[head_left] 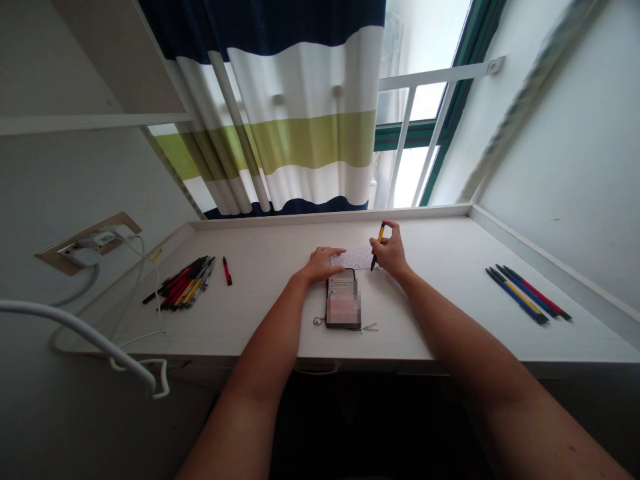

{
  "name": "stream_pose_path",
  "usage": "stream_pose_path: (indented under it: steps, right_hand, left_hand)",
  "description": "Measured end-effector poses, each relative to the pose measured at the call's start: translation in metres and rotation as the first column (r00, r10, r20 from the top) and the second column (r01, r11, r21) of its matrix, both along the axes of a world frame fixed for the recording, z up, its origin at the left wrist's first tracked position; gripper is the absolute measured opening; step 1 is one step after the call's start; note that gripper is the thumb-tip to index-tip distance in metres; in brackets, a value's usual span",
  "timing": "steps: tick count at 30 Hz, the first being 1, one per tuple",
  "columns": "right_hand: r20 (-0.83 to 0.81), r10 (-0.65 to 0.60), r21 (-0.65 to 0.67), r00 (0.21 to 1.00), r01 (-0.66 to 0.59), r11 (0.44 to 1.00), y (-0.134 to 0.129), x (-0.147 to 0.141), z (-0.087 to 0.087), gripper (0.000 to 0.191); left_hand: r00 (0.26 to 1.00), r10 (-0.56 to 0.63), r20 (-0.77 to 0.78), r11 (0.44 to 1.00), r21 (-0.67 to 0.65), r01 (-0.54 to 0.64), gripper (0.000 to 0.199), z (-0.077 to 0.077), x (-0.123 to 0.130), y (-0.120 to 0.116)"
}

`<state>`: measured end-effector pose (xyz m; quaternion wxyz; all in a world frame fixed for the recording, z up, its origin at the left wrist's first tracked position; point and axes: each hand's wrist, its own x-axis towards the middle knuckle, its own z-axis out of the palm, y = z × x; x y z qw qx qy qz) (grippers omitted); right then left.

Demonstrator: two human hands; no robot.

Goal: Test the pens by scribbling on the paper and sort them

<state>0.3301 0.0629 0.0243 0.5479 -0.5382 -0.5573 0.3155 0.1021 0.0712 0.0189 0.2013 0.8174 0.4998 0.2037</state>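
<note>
A yellow and black pen [381,235] stands tilted in my right hand [391,253], its dark tip pointing down by the lower right edge of a sheet of paper covered in marks [356,257]. One finger of that hand bends over the pen's top end. My left hand [320,265] rests with fingers stretched over the paper's left side. Just below the paper lies a phone [343,300] with its screen lit and partly blurred out. A cord with small charms [370,327] sticks out by its lower edge.
A heap of mixed pens [185,283] lies at the left, with a red and black pen [227,271] apart from it. Several pens [530,293] lie side by side at the right. White cables [159,287] run from a wall socket [90,243]. Raised edging [325,217] borders the white desk.
</note>
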Motion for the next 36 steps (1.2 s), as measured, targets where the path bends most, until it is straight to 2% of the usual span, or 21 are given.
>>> stream_pose_path:
  steps: [5, 10, 16, 19, 23, 26, 29, 33, 36]
  right_hand:
    - [-0.01, 0.006, 0.016, 1.0, -0.006, 1.0, 0.001, 0.001, -0.002, 0.069]
    - [-0.037, 0.013, 0.028, 0.999, -0.011, 1.0, 0.004, 0.002, -0.003, 0.065]
    - [-0.183, 0.009, 0.076, 0.983, 0.005, 0.997, 0.009, 0.008, -0.003, 0.058]
    - [-0.26, 0.07, 0.078, 0.963, -0.051, 0.996, 0.009, 0.004, -0.001, 0.063]
    - [-0.385, 0.191, 0.053, 0.903, -0.185, 0.981, 0.006, -0.003, 0.001, 0.063]
    - [-0.426, 0.254, 0.008, 0.869, -0.277, 0.961, 0.005, -0.002, 0.001, 0.06]
    - [-0.356, 0.349, -0.009, 0.867, -0.376, 0.927, 0.003, 0.0, 0.0, 0.054]
    - [-0.19, 0.489, -0.059, 0.851, -0.507, 0.86, -0.006, -0.006, 0.003, 0.053]
    - [-0.131, 0.568, -0.053, 0.813, -0.578, 0.814, -0.014, -0.016, 0.007, 0.044]
  left_hand:
    - [0.999, 0.027, 0.021, 0.999, 0.038, -0.028, 0.045, -0.002, 0.002, 0.0]
    - [0.997, 0.018, 0.075, 1.0, 0.008, -0.018, 0.044, -0.001, 0.001, 0.0]
    - [0.989, 0.042, 0.143, 0.998, 0.041, -0.048, 0.037, 0.003, 0.004, -0.004]
    - [0.978, 0.045, 0.203, 0.993, 0.1, -0.067, 0.035, 0.009, 0.007, -0.01]
    - [0.961, 0.048, 0.271, 0.978, 0.185, -0.101, 0.027, 0.015, 0.009, -0.012]
    - [0.905, 0.054, 0.421, 0.971, 0.191, -0.147, 0.02, 0.015, 0.008, -0.008]
    - [0.797, 0.027, 0.603, 0.977, 0.154, -0.149, 0.026, 0.014, 0.007, -0.004]
    - [0.7, -0.003, 0.715, 0.992, 0.09, -0.088, 0.039, 0.012, 0.011, -0.002]
    - [0.644, -0.015, 0.765, 0.999, 0.034, -0.017, 0.037, 0.01, 0.019, -0.005]
